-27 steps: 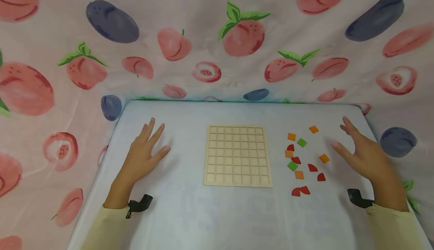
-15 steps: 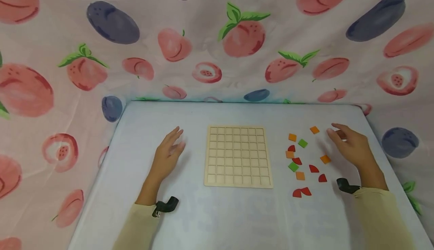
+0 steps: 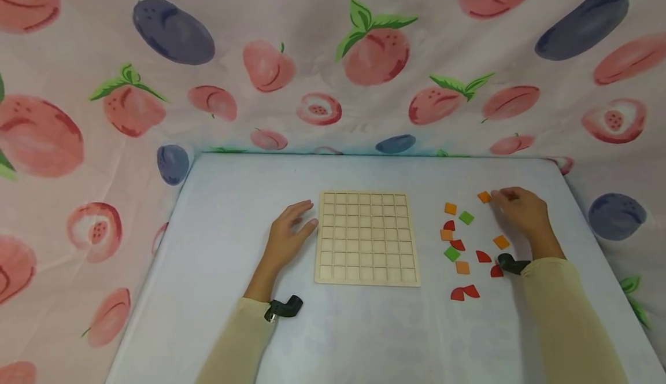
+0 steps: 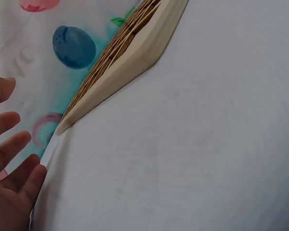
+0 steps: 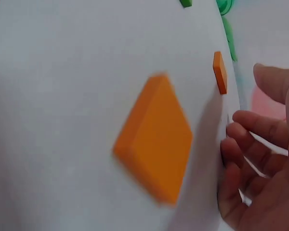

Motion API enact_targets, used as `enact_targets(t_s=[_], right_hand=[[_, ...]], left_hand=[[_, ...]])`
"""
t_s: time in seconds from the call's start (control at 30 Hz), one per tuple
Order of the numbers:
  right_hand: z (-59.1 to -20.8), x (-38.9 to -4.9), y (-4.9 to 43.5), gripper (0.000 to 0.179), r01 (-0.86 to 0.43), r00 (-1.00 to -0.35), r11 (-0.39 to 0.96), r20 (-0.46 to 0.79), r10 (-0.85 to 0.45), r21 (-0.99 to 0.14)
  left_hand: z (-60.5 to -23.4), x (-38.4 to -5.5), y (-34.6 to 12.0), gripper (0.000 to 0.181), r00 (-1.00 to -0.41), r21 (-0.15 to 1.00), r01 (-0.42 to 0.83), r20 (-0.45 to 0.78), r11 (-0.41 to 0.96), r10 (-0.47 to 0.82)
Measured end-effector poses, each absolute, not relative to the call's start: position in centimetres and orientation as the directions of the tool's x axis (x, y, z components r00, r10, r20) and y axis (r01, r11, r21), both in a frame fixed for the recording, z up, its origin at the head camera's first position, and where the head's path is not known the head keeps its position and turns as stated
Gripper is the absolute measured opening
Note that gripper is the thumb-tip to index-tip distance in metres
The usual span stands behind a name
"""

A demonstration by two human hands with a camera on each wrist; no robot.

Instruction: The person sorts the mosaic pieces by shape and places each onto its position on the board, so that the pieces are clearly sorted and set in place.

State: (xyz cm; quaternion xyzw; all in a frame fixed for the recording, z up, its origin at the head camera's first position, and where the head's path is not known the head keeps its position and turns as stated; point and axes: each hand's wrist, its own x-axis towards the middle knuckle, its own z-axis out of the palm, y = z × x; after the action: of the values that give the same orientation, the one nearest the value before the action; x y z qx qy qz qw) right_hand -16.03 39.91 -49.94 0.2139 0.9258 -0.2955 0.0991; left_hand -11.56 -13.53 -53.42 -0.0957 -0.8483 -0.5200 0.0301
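A square wooden grid board (image 3: 366,238) lies in the middle of the table in the head view. Beside its left edge is my left hand (image 3: 289,231), fingers loosely extended and nothing in them; the left wrist view shows them spread near the board's corner. My right hand (image 3: 522,210) reaches over the far right of the table, fingertips right at an orange square tile (image 3: 484,197). In the right wrist view the thumb stands apart from loosely bent fingers (image 5: 267,130), with no tile between them. A second orange square tile (image 5: 156,142) looms large there, under the wrist.
Between board and right hand lie several loose pieces: orange squares (image 3: 462,268), green squares (image 3: 466,217) and red quarter-circles (image 3: 483,256). Some overlap or touch. A fruit-print cloth (image 3: 322,54) hangs behind the white table (image 3: 364,332).
My left hand has moved right to the board's edge. The right hand has moved left and inward to the far orange tile, its fingers drawing closer together. The pieces have stayed put.
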Motion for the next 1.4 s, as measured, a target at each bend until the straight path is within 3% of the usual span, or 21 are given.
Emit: enact_targets(t_s=[0.2, 0.43, 0.8, 1.07, 1.4], right_hand=[[-50.2, -17.1, 39.6, 0.082, 0.524, -0.851, 0.674, -0.353, 0.39, -0.52], [-50.5, -17.2, 39.4, 0.075, 0.53, -0.847, 0.681, -0.338, 0.41, -0.505], [-50.6, -16.9, 39.4, 0.057, 0.573, -0.819, 0.632, -0.367, 0.441, -0.521], [-50.3, -16.3, 39.2, 0.067, 0.552, -0.833, 0.656, -0.367, 0.414, -0.514], [-50.5, -16.4, 38.7, 0.064, 0.516, -0.855, 0.675, -0.366, 0.367, -0.528]], left_hand=[[-53.8, -12.0, -13.6, 0.044, -0.974, 0.874, 0.221, 0.177, 0.433, 0.14], [-54.3, -12.1, -13.5, 0.036, -0.958, 0.792, 0.286, 0.234, 0.539, 0.165], [-54.4, -12.0, -13.3, 0.049, -0.945, 0.647, 0.318, 0.157, 0.693, 0.287], [-54.0, -11.9, -13.6, 0.056, -0.923, 0.619, 0.354, 0.109, 0.701, 0.37], [-53.6, -12.1, -14.8, 0.078, -0.89, 0.585, 0.379, 0.018, 0.717, 0.457]])
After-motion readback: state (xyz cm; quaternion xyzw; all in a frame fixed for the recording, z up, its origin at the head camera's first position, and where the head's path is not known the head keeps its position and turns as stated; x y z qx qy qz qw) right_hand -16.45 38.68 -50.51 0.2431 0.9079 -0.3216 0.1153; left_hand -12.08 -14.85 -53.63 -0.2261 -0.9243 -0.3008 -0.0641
